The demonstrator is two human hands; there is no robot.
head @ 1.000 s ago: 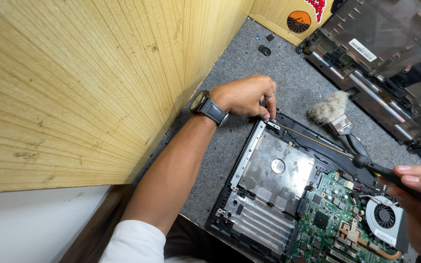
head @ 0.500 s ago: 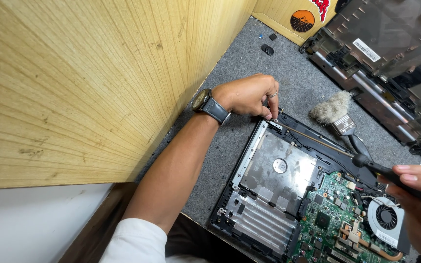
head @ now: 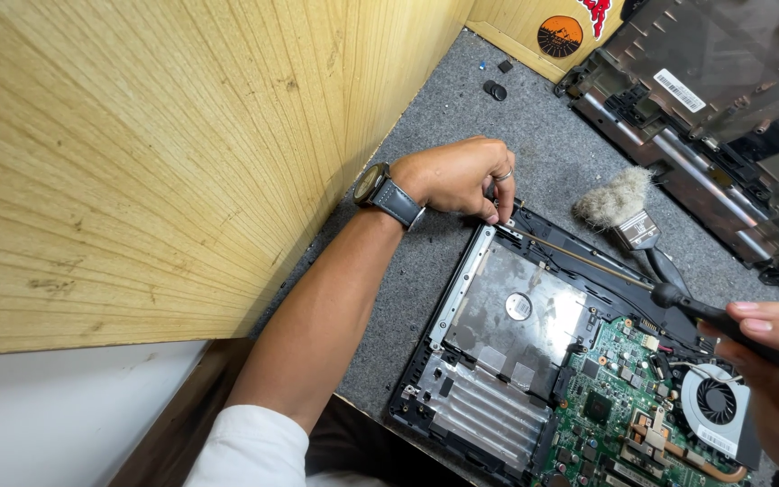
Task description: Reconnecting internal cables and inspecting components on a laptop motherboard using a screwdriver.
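Grey felt mat (head: 462, 135) carries opened laptop base (head: 579, 361), detached bottom cover (head: 723, 117), dusting brush (head: 624, 212), small black rubber feet (head: 495, 89).

Repair workshop: opened laptop (head: 579, 361), screwdriver (head: 678, 302).

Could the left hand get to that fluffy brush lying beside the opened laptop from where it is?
Probably yes. The left hand rests at the top corner of the laptop chassis, and the brush lies a short way off on the grey mat. Only bare mat and the screwdriver's thin shaft lie near that path.
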